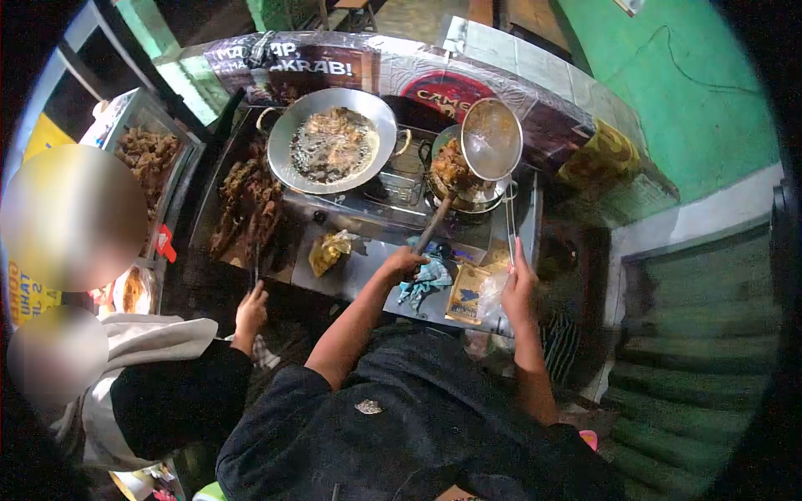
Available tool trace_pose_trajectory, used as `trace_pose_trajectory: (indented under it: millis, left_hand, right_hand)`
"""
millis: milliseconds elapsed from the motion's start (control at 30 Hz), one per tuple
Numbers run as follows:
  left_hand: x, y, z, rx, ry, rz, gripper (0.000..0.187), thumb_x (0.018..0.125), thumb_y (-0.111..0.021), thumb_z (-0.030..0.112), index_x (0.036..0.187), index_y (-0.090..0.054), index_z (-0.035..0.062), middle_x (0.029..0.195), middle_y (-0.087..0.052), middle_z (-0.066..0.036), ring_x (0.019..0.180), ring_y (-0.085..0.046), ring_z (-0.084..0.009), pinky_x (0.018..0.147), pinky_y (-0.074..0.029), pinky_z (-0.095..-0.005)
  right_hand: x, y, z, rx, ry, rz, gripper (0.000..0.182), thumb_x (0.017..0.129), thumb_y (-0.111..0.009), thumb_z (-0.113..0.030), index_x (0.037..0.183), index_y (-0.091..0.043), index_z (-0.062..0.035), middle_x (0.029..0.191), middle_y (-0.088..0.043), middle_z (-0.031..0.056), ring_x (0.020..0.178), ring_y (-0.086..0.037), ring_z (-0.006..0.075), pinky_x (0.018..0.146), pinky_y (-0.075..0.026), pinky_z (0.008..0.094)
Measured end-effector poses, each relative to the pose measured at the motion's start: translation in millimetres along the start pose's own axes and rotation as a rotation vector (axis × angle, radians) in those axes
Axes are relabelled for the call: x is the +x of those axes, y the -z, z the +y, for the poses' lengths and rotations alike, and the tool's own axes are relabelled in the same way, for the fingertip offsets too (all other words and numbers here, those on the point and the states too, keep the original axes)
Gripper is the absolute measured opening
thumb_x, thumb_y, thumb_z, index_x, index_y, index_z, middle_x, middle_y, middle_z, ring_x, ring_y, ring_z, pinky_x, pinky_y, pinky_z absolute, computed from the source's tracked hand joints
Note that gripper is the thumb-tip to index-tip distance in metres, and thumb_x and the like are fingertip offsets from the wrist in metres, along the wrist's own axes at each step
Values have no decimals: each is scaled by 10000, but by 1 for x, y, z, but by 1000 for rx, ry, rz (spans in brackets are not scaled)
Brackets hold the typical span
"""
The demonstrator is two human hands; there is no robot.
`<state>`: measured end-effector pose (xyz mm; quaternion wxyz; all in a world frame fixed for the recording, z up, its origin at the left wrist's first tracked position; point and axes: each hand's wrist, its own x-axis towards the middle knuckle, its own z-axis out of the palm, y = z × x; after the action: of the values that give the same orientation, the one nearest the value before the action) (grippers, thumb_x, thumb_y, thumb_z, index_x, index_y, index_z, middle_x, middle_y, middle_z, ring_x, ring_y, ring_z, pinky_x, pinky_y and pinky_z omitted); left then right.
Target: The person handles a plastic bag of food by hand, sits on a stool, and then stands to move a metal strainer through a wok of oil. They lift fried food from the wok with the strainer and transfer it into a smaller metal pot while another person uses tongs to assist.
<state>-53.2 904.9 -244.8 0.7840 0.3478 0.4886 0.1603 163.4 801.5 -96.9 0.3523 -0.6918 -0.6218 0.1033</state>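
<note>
My left hand [403, 263] is closed round the wooden handle [435, 224] of a cooking utensil. Its far end lies among browned fried pieces [452, 164] over the right-hand pan [468, 205]; those pieces hide its head. In my right hand [520, 288] is the long metal handle of a round mesh strainer [491, 139]. The strainer is raised and tilted above the right side of that pan, beside the fried food. Left of it, more pieces fry in bubbling oil in a wide metal wok [282, 160].
At left, a co-worker's hand [251, 309] holds a utensil by a heap of dark fried food [246, 204]. A yellow bag [331, 252], blue cloth [428, 280], brown packet [468, 292] and clear plastic [493, 294] lie on the counter. A bannered wall [518, 71] stands behind.
</note>
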Motion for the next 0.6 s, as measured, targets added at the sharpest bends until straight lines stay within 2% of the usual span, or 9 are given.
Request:
trace_pose_trajectory:
  millis: [100,167,267,300,333,367,433,500,600]
  left_hand:
    - [21,0,-17,30,-3,78,274,750,-693,154,640,-463,55,520,-391,-7,404,-400,-143,352,-356,-319]
    - [11,4,-12,-15,-69,-16,301,740,-709,183,627,-459,59,525,-379,-4,387,-396,-145,355,-354,-327]
    - [14,6,-17,-95,-90,-14,317,741,-712,243,667,-466,58,516,-358,5,388,-402,-140,374,-367,-324]
    - [14,5,-19,-116,-110,-25,320,742,-711,254,680,-467,57,512,-354,8,387,-403,-139,379,-377,-322]
    - [13,6,-20,-141,-147,-72,326,753,-703,270,725,-466,48,507,-334,17,384,-403,-135,387,-386,-318]
    - [12,8,-21,-152,-140,-66,324,759,-698,274,741,-474,40,515,-353,10,389,-412,-141,391,-388,-313]
    - [-4,7,-23,-174,-123,-50,325,772,-689,281,771,-490,25,531,-391,-3,399,-429,-153,400,-393,-302]
    - [-11,6,-37,-74,-221,-19,395,789,-660,384,823,-533,11,615,-513,-49,477,-501,-164,457,-429,-288]
    - [-39,15,-49,-17,-191,-73,524,768,-626,531,864,-559,21,694,-582,-60,605,-567,-146,533,-466,-286]
  right_hand:
    - [14,-8,-19,55,42,-7,542,829,-415,73,1352,-350,-52,873,-558,194,683,-514,219,621,-404,278]
    - [30,-15,-36,59,23,-83,530,831,-430,53,1346,-358,-49,883,-566,205,685,-534,253,632,-428,303]
    - [66,-41,-56,31,80,-201,533,824,-452,37,1342,-355,-40,887,-570,219,734,-561,302,669,-450,343]
    - [79,-50,-69,44,110,-205,535,813,-454,43,1333,-357,-30,909,-573,241,812,-575,355,705,-455,379]
    - [92,-60,-74,-8,121,-227,517,817,-445,39,1323,-382,-48,893,-574,247,793,-581,330,700,-451,362]
    - [108,-73,-76,-56,137,-244,502,822,-437,35,1313,-407,-66,878,-575,252,775,-587,304,695,-447,346]
    - [138,-100,-76,-113,320,-224,497,796,-441,33,1286,-434,-51,894,-579,250,785,-568,369,703,-445,394]
    - [170,-140,-50,-182,342,-227,535,742,-460,49,1268,-443,-43,846,-576,247,823,-561,387,715,-436,432]
    - [194,-174,-44,-306,346,-369,570,710,-499,35,1270,-396,26,946,-571,264,877,-538,412,775,-429,460]
